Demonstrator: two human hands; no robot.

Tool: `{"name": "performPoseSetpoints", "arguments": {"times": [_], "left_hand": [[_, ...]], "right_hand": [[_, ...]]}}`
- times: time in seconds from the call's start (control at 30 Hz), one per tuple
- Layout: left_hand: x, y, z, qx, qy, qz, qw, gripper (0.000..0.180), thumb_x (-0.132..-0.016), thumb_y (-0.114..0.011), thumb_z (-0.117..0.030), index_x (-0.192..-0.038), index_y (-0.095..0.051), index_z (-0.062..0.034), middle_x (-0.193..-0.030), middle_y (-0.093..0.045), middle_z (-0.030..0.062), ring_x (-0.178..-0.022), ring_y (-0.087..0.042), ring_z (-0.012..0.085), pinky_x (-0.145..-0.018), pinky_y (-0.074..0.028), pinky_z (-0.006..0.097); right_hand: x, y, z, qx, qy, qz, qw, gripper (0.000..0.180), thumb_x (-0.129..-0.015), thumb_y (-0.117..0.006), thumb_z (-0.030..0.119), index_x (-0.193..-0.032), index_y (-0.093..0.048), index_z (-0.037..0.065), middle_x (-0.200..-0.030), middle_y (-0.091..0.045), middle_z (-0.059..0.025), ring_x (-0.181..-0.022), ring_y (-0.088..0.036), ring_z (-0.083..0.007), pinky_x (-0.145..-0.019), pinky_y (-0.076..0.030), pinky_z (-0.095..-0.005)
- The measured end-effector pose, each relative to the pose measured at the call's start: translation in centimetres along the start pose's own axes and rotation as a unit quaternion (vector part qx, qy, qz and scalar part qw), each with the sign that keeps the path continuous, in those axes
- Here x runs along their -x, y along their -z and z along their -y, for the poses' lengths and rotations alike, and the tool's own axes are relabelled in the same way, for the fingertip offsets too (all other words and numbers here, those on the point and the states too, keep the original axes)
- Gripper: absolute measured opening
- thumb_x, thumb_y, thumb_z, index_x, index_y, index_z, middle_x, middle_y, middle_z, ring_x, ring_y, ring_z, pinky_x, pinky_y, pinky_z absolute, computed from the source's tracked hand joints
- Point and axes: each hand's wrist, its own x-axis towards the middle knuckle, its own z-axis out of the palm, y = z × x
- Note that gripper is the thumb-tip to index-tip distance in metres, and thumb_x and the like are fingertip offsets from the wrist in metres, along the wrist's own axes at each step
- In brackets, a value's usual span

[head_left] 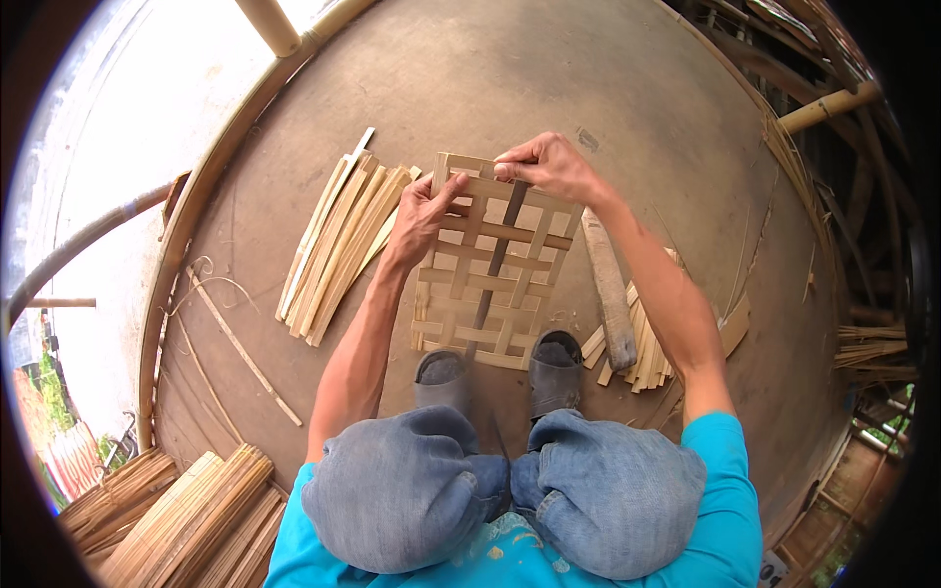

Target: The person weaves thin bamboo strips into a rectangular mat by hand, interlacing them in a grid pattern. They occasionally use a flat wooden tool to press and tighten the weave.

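A woven bamboo panel [508, 284] of flat pale strips with open square gaps stands in front of my feet. One dark strip [495, 253] runs lengthwise through its middle. My left hand [423, 218] grips the panel's left edge near the top, thumb over the front. At the top edge, my right hand [549, 165] pinches the weave close to the upper end of the dark strip. Both hands are closed, and the fingers behind the panel are partly hidden.
A fan of loose bamboo strips [338, 245] lies to the left. On the right, a wooden bar [610, 289] rests beside more strips [647, 338]. Thick bundles of strips [196, 514] sit at lower left. A thin stick [243, 345] lies on the floor. My sandals [556, 372] are close below the panel.
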Motion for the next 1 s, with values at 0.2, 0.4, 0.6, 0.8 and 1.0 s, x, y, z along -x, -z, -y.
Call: {"name": "performPoseSetpoints", "arguments": {"times": [0.2,0.4,0.6,0.8,1.0], "left_hand": [[-0.3,-0.4,0.2,-0.011,-0.016,-0.003,1.0,0.052,-0.101,-0.07,-0.05,-0.122,-0.072,-0.0019,-0.106,-0.076,0.011,-0.089,-0.076,0.0234,-0.073,-0.063,0.039],[-0.7,0.1,-0.2,-0.023,-0.013,-0.005,1.0,0.054,-0.1,-0.071,-0.052,-0.121,-0.072,-0.0022,-0.104,-0.077,0.0111,-0.089,-0.076,0.0237,-0.074,-0.064,0.04],[-0.5,-0.2,0.4,-0.022,-0.006,-0.005,1.0,0.055,-0.099,-0.071,-0.052,-0.121,-0.072,-0.0017,-0.104,-0.077,0.0117,-0.089,-0.076,0.024,-0.074,-0.064,0.041],[-0.2,-1.0,-0.2,-0.029,-0.003,-0.01,1.0,0.055,-0.1,-0.07,-0.052,-0.123,-0.072,-0.0017,-0.107,-0.076,0.0131,-0.089,-0.076,0.0237,-0.073,-0.064,0.039],[-0.3,-0.1,0.2,-0.004,0.0,-0.01,1.0,0.052,-0.1,-0.071,-0.05,-0.119,-0.073,-0.0013,-0.105,-0.077,0.0116,-0.09,-0.076,0.0241,-0.074,-0.064,0.04]], "right_hand": [[-0.4,0.7,-1.1,-0.118,-0.018,0.014,0.993,0.031,-0.094,-0.082,0.031,-0.112,-0.082,0.005,-0.096,-0.081,-0.0031,-0.088,-0.072,-0.0109,-0.083,-0.057,-0.0269],[0.4,-0.4,-0.7,-0.031,0.037,-0.059,0.997,0.033,-0.094,-0.082,0.034,-0.112,-0.083,0.007,-0.093,-0.08,-0.0016,-0.084,-0.069,-0.0099,-0.079,-0.056,-0.0277],[-1.4,1.4,-1.6,-0.191,-0.044,0.081,0.977,0.033,-0.095,-0.081,0.03,-0.115,-0.081,0.003,-0.089,-0.079,-0.0025,-0.074,-0.065,-0.0073,-0.063,-0.053,-0.0243],[-1.5,1.8,-2.2,-0.172,-0.044,0.083,0.981,0.032,-0.095,-0.081,0.03,-0.114,-0.081,0.004,-0.091,-0.079,-0.0032,-0.075,-0.067,-0.0091,-0.067,-0.055,-0.0264],[0.5,-1.5,-1.3,-0.059,0.048,-0.08,0.994,0.03,-0.097,-0.079,0.029,-0.112,-0.082,0.003,-0.094,-0.08,-0.0039,-0.084,-0.072,-0.013,-0.077,-0.059,-0.0285]]}}
